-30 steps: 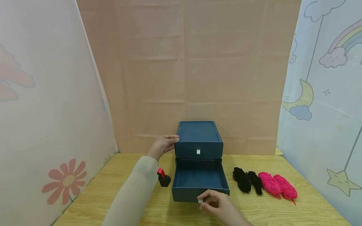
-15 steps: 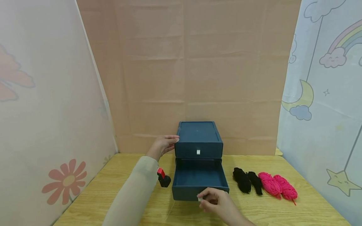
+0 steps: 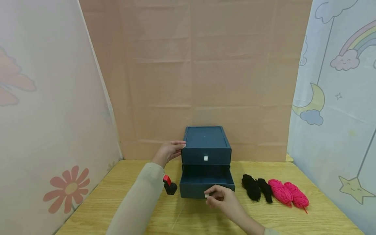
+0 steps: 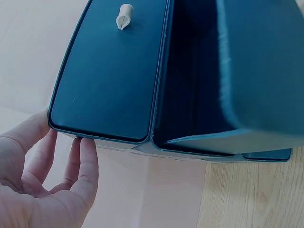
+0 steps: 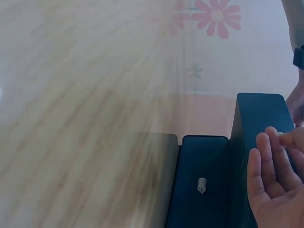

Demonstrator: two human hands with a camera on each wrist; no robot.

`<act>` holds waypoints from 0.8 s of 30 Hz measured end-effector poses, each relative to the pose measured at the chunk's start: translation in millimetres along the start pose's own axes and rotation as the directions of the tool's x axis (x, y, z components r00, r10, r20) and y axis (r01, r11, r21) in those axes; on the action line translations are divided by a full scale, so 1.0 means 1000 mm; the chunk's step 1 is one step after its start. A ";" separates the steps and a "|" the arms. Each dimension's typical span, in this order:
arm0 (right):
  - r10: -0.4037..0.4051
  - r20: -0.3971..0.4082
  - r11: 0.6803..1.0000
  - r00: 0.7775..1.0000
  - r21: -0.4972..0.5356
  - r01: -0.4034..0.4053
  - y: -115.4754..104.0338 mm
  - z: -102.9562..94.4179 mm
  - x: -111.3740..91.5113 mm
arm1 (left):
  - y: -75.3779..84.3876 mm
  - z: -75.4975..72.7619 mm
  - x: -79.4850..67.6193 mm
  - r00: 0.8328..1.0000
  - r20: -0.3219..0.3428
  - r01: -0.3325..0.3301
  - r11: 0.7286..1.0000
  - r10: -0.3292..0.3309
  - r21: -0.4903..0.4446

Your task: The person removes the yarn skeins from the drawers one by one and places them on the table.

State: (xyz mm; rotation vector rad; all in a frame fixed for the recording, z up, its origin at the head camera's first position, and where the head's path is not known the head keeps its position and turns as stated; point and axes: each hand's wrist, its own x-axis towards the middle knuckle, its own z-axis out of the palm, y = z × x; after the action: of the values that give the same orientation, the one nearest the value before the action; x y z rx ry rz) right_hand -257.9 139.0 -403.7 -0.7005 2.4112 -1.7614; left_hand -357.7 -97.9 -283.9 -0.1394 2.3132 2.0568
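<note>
A dark blue drawer cabinet (image 3: 207, 137) stands on the wooden table, its middle drawer (image 3: 192, 190) pulled partly out. My right hand (image 3: 221, 200) pinches the white pull tab (image 3: 206, 195) on that drawer's front between thumb and fingertips. At the cabinet's upper left edge, my left hand (image 3: 170, 150) rests its fingertips on the side and corner, also seen in the left wrist view. The top drawer (image 4: 109, 71) is closed and has its own white tab (image 4: 124, 16). Below the pulled-out one, the right wrist view shows a closed bottom drawer (image 5: 202, 161). The middle drawer's inside looks bare.
Two black yarn bundles (image 3: 251, 187) and two pink yarn skeins (image 3: 289, 192) lie on the table (image 3: 123, 195) to the cabinet's right. A brown paper sheet (image 3: 205, 81) hangs behind. Patterned sheets (image 3: 332, 130) flank both sides. A black-and-red device (image 3: 169, 185) sits at my left wrist.
The middle drawer has slid inward, away from me, and less of its inside shows. My right hand has moved forward with its tab. The left hand has stayed on the cabinet.
</note>
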 end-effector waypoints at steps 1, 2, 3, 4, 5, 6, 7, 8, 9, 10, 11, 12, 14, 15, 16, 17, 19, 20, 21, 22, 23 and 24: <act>-0.001 -0.007 1.000 1.000 0.010 0.001 0.000 0.000 0.002 | 0.000 0.000 0.000 1.000 -0.001 0.001 1.000 -0.001 -0.002; -0.003 -0.015 1.000 1.000 0.017 0.003 0.001 -0.001 0.004 | 0.000 0.000 0.000 1.000 -0.001 0.000 1.000 0.000 -0.002; -0.003 -0.023 1.000 1.000 0.021 0.003 0.001 -0.001 0.006 | 0.000 0.000 0.001 1.000 -0.001 -0.001 1.000 0.001 -0.003; -0.002 -0.032 1.000 1.000 0.027 0.003 0.002 -0.001 0.008 | 0.000 0.000 0.001 1.000 0.000 -0.002 1.000 0.002 -0.005; 0.000 -0.041 1.000 0.999 0.029 0.001 0.003 -0.002 0.009 | 0.000 -0.001 0.001 1.000 0.001 -0.003 1.000 0.003 -0.006; 0.001 -0.050 1.000 0.999 0.029 0.000 0.004 -0.002 0.011 | 0.000 -0.001 0.001 1.000 0.003 -0.004 1.000 0.004 -0.009; 0.006 -0.056 0.999 0.998 0.036 -0.004 0.005 -0.002 0.013 | 0.000 -0.001 0.001 1.000 0.004 -0.003 1.000 0.003 -0.011; 0.008 -0.062 0.999 0.998 0.042 -0.006 0.006 -0.003 0.014 | 0.000 -0.001 0.001 1.000 0.005 -0.003 1.000 0.003 -0.012; 0.012 -0.068 0.999 0.998 0.048 -0.008 0.007 -0.003 0.016 | 0.000 -0.001 0.001 1.000 0.006 -0.003 1.000 0.003 -0.013; 0.012 -0.073 0.999 0.997 0.052 -0.008 0.007 -0.003 0.017 | 0.000 0.000 0.001 1.000 0.005 -0.004 1.000 0.004 -0.012; 0.014 -0.078 0.998 0.997 0.059 -0.010 0.008 -0.004 0.019 | 0.000 0.000 0.001 1.000 0.003 -0.005 1.000 0.005 -0.011; 0.013 -0.082 0.998 0.997 0.065 -0.008 0.009 -0.004 0.020 | 0.001 0.000 0.000 1.000 0.002 -0.005 1.000 0.005 -0.009; 0.011 -0.093 0.997 0.996 0.075 -0.004 0.009 -0.004 0.023 | 0.001 0.000 0.000 1.000 -0.001 -0.005 1.000 0.005 -0.007; 0.014 -0.100 0.997 0.995 0.080 -0.006 0.010 -0.004 0.024 | 0.001 0.000 0.000 1.000 -0.001 -0.005 1.000 0.005 -0.007; 0.013 -0.106 0.997 0.994 0.081 -0.005 0.010 -0.004 0.026 | 0.001 0.000 0.000 1.000 -0.002 -0.004 1.000 0.004 -0.006; 0.018 -0.114 0.996 0.993 0.085 -0.008 0.011 -0.004 0.027 | 0.001 0.000 0.000 1.000 -0.002 -0.005 1.000 0.005 -0.005; 0.030 -0.131 0.996 0.991 0.090 -0.019 0.012 -0.003 0.030 | 0.002 0.000 -0.001 1.000 -0.002 -0.003 1.000 0.003 -0.007; 0.039 -0.138 0.996 0.990 0.091 -0.026 0.013 -0.003 0.031 | 0.002 0.000 -0.001 1.000 -0.002 -0.002 1.000 0.002 -0.006; 0.046 -0.148 0.995 0.988 0.093 -0.032 0.014 -0.003 0.032 | 0.002 0.000 -0.001 1.000 -0.003 0.000 1.000 0.000 -0.005; 0.050 -0.159 0.995 0.986 0.089 -0.036 0.015 -0.003 0.033 | 0.002 -0.001 -0.001 1.000 -0.003 0.001 1.000 -0.001 -0.004; 0.059 -0.170 0.995 0.984 0.089 -0.044 0.016 -0.002 0.035 | 0.002 -0.001 -0.002 1.000 -0.004 0.001 1.000 -0.001 -0.003; 0.065 -0.180 0.995 0.981 0.085 -0.050 0.016 -0.002 0.036 | 0.002 -0.001 -0.002 1.000 -0.004 0.001 1.000 -0.001 -0.003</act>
State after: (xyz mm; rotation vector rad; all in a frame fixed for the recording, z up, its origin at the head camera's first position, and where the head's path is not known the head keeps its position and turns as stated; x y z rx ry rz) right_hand -295.8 130.2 -410.8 -0.4743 2.4287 -1.9658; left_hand -356.1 -98.3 -282.0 -0.1441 2.3119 2.0612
